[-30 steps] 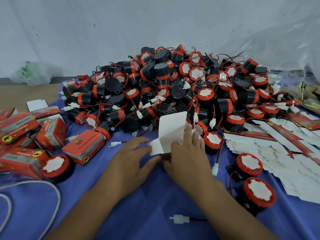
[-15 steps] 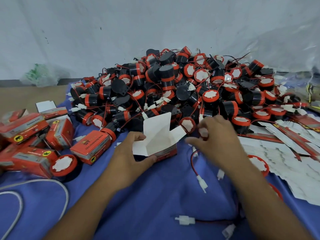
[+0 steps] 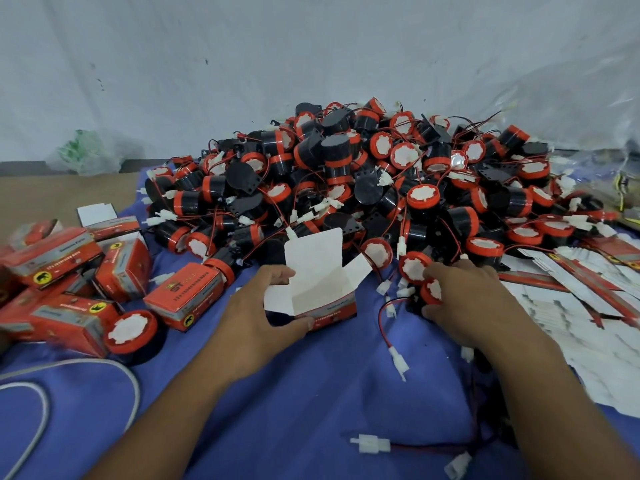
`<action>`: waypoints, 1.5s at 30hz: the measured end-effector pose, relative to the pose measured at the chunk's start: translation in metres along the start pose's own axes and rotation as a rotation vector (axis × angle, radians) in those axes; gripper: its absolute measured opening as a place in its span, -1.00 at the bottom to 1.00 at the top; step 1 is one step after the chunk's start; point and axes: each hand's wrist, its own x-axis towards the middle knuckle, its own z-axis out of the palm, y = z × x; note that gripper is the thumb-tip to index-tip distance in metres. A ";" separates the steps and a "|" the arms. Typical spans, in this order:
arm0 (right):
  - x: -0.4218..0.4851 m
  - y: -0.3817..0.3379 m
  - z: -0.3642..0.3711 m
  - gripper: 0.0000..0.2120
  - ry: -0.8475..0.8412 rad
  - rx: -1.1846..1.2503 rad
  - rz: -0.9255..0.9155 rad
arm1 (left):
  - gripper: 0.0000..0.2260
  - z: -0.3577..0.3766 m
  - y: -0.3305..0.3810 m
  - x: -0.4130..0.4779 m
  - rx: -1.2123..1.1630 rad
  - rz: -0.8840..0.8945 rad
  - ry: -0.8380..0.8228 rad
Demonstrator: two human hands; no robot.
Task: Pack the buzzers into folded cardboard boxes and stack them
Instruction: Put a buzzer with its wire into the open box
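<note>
Now the left hand [image 3: 256, 323] grips the small red-and-white cardboard box [image 3: 322, 292], thumb along its near red wall and fingers curled at its far left side. Its white lid flap stands up and its mouth is open. The box sits on the blue cloth [image 3: 311, 393] just in front of the big heap of black-and-red round buzzers [image 3: 346, 174]. At the heap's near right edge, the right hand [image 3: 474, 303] has its fingers curled over one black buzzer with a red rim and white face [image 3: 432, 292], thumb beneath it. What seems to be its red-and-black lead with a white plug [image 3: 398, 362] trails loose in front of the heap. To do this well, I would gather that lead first so it cannot snag neighbouring wires. I would then turn the buzzer to meet the open mouth squarely while the left hand holds the flaps spread.
</note>
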 end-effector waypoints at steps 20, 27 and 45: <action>-0.014 -0.063 0.009 -0.59 0.284 0.436 -0.529 | -0.41 0.006 0.010 -0.003 -0.139 0.136 -0.088; -0.017 -0.063 0.010 -0.68 0.252 0.294 -0.528 | -0.48 0.005 0.009 -0.003 -0.124 0.206 -0.107; -0.039 -0.078 -0.002 -0.58 -0.142 0.207 -0.993 | -0.50 0.004 0.011 -0.004 -0.107 0.169 -0.120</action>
